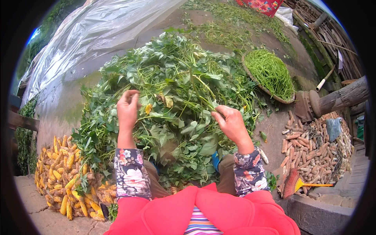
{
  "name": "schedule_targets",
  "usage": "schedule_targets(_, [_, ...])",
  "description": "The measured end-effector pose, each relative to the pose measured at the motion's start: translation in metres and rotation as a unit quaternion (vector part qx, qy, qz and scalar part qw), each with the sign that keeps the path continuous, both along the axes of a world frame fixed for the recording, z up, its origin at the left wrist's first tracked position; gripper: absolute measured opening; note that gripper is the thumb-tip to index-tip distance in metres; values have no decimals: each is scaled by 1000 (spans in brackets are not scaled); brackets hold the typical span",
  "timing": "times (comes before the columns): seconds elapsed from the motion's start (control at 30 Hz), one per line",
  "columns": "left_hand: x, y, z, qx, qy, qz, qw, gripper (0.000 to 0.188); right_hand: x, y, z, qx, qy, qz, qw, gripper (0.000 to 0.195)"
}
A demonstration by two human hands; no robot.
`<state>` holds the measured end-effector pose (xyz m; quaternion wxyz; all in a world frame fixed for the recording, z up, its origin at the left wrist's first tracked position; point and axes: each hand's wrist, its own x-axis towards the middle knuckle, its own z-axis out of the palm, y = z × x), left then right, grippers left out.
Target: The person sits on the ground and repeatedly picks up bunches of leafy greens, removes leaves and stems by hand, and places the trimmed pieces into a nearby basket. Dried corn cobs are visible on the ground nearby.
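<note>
A large heap of leafy green vines lies on the ground before me and spreads around my legs. My right hand pinches the lower end of a vine stem that reaches up across the heap. Over the heap's left part is my left hand, its thumb and fingertips close together; whether a thin stem is between them I cannot tell. A yellow leaf shows between the two hands. Beyond the right hand, a round woven basket holds thin green stems.
Corn cobs are piled at left. Bare cobs lie at right beside a red broom with a yellow handle. A wooden post slants in at right. Plastic sheeting covers ground at upper left; loose stems lie beyond the heap.
</note>
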<state>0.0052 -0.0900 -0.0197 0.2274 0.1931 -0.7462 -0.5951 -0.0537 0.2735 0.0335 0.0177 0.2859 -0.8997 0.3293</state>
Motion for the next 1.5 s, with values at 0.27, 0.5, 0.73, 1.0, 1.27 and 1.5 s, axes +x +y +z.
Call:
schedule_targets(0.27, [6,27,18,-65,-229,-368,899,31,-11,9,-11,30,47,-68,996,21])
schedule_targets(0.5, [-4,83,33,-45,-64,-293,953,29,-3,-8,-5,-3,24,-3,1000,21])
schedule_targets(0.73, [-1,65,20,70,-74,-323,941,17,-13,7,-7,-42,9,-48,998,20])
schedule_targets(1.0, [4,54,22,56,-93,-342,933,17,-14,9,-9,-29,9,-63,998,21])
schedule_targets(1.27, [2,47,18,130,4,-272,954,21,-16,10,-11,-33,-10,-84,996,22])
schedule_targets(1.5, [3,52,7,-332,-55,-104,936,25,-14,5,-17,-17,54,-63,996,22])
